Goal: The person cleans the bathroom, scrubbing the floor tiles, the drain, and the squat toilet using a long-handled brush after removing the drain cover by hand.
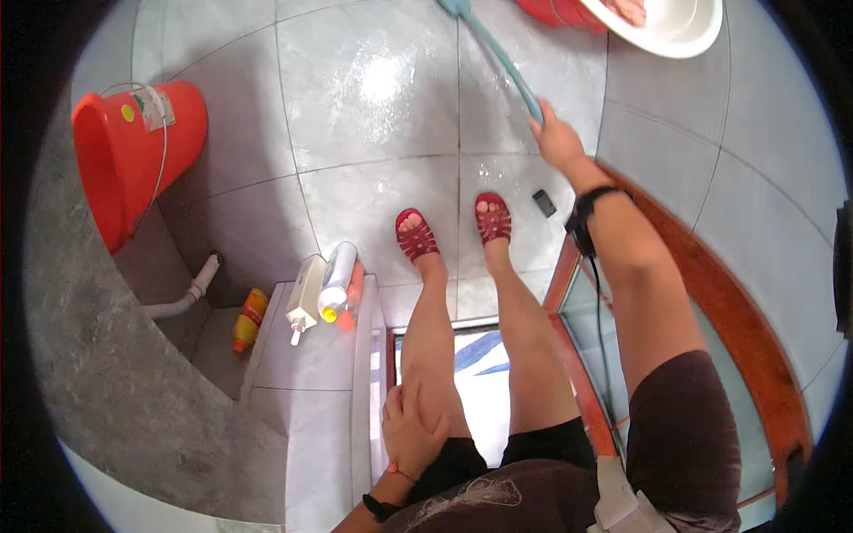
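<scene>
The right hand [558, 140] grips a long blue handle [502, 58].
It reaches over the tile floor [373, 124], its far end cut off. The left hand [413, 435] rests loosely on the leg [428, 355]; a firm grip and feet apart should help.

At the left, a red bucket [169, 147] fitted with a wire handle and a label is seen, with a pale pipe [194, 289] near it. An orange-yellow bottle [251, 320] is placed beside a tiled ledge [311, 364]. On the ledge, a cream pump bottle [306, 289], a white bottle [338, 274] with a yellow cap and a reddish bottle [354, 293] are grouped side by side. At the upper right, a white basin [689, 35] is shown by a red container [562, 12], cut off by the view's edge. A small dark object [544, 202] is seen near a brown-framed glazed door [751, 342]
</scene>
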`<state>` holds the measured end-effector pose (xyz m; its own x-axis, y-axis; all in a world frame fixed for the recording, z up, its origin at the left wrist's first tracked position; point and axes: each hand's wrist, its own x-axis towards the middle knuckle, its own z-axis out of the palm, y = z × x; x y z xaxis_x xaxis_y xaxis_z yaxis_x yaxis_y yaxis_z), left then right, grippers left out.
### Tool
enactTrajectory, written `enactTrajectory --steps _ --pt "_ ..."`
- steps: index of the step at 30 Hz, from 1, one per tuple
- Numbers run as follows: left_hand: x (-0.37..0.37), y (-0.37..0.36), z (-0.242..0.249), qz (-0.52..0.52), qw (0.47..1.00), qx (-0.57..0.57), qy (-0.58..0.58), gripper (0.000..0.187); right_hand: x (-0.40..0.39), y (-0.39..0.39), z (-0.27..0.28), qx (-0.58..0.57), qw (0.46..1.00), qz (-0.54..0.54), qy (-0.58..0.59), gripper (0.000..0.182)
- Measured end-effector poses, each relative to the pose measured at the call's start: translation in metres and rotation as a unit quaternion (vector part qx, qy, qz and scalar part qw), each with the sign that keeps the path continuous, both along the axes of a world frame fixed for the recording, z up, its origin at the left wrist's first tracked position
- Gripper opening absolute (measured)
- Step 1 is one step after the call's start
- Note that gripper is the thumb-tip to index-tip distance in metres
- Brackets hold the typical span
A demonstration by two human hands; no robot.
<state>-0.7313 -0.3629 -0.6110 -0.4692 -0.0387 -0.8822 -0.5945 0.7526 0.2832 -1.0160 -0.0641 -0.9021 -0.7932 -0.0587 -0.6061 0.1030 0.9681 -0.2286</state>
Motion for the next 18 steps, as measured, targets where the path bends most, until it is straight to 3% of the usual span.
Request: enactTrajectory --steps 2,3,5,6,8,10,12,14,16,18 --pt "0.006 -0.004 0.008 0.006 1.000 0.005 0.024 0.068 0.012 -0.004 0.004 -0.022 0.999 -0.023 0.008 0.048" --pt "0.006 -0.005 0.010 0.018 1.000 0.008 0.016 0.068 0.051 0.003 0.034 0.014 0.995 -0.040 -0.093 0.049" --pt "0.004 -0.004 0.008 0.024 0.999 0.013 0.029 0.069 0.175 0.066 0.042 0.026 0.996 -0.007 -0.084 0.056" --pt "0.004 -0.004 0.008 0.026 0.999 0.011 0.023 0.069 0.202 0.075 0.086 0.045 0.971 -0.083 -0.218 0.058" --pt "0.004 -0.006 0.006 0.030 0.999 0.015 0.034 0.069 0.219 0.091 0.107 0.058 0.981 -0.035 -0.181 0.057" --pt "0.010 -0.008 0.011 0.028 0.999 0.013 0.029 0.070 0.200 0.098 0.090 0.104 0.976 -0.111 -0.159 0.054" --pt "0.010 -0.010 0.008 0.011 1.000 0.006 0.008 0.074 0.129 0.069 0.045 0.082 0.972 -0.208 -0.076 0.056" --pt "0.006 -0.011 0.004 0.016 1.000 -0.001 0.006 0.074 0.095 0.034 0.006 0.004 0.972 -0.233 -0.037 0.055" --pt "0.007 -0.010 0.012 0.024 1.000 0.005 0.000 0.074 0.110 -0.009 -0.013 0.021 0.988 -0.139 -0.062 0.053" --pt "0.005 -0.010 0.010 0.025 1.000 -0.003 -0.013 0.074 0.103 -0.075 0.034 -0.030 0.974 -0.069 -0.211 0.051"
